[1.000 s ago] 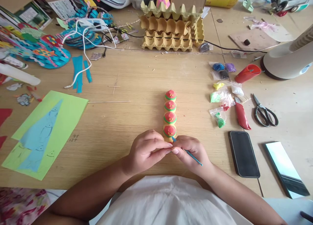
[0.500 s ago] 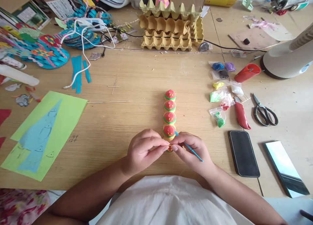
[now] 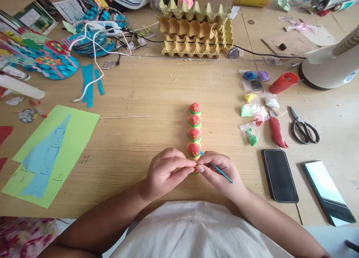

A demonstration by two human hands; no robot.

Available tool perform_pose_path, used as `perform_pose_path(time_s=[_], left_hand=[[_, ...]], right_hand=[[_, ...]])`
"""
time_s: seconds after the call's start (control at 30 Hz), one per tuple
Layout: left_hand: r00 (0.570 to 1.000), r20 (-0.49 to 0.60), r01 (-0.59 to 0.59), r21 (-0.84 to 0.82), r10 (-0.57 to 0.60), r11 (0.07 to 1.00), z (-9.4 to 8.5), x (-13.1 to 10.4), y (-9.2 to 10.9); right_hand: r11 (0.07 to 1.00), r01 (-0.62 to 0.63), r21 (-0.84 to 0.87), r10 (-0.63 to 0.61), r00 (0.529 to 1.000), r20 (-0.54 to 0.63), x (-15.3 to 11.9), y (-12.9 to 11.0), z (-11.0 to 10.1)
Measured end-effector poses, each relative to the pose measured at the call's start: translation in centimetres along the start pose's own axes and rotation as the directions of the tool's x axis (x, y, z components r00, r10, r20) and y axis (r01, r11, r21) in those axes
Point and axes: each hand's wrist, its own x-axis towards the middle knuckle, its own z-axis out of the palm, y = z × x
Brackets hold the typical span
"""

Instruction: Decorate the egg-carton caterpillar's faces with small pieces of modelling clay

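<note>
The left hand point(image 3: 165, 172) is pinching, its contents unclear, and the right hand point(image 3: 220, 181) is gripping a blue tool point(image 3: 223, 173), both hovering at the near end of the carton strip point(image 3: 194, 134); scissors point(image 3: 302, 124) are lying right of the strip, green paper point(image 3: 77, 147) left.

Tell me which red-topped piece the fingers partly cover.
The near-end piece, lowest in the picture: fingertips hide much of it, while the four pieces beyond show red tops clear of fingers.
</note>
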Motion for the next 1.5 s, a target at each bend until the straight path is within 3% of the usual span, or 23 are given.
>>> perform_pose_path(time_s=[0.57,0.8,1.03,1.3,1.5], left_hand=[[1.000,-0.011,-0.004,-0.014,0.004,1.000,-0.05,-0.16,-0.09],[0.996,-0.004,0.090,-0.140,-0.092,0.986,0.00,-0.17,-0.29],[0.987,0.039,0.158,-0.214,-0.153,0.964,0.07,-0.06,-0.26],[0.982,0.016,0.189,-0.204,-0.190,0.961,0.15,0.01,-0.18],[0.980,0.021,0.197,-0.198,-0.197,0.960,0.15,0.16,-0.04]], right_hand=[[0.999,-0.040,0.032,0.040,0.999,-0.009,-0.03,-0.09,0.17],[0.997,-0.048,0.052,0.049,0.999,-0.018,-0.17,-0.07,0.13],[0.997,0.060,-0.053,-0.062,0.998,-0.033,-0.08,-0.03,-0.03],[0.961,0.189,-0.202,-0.192,0.981,0.003,-0.04,0.03,-0.16],[0.948,0.203,-0.245,-0.206,0.978,0.014,0.04,-0.24,-0.13]])
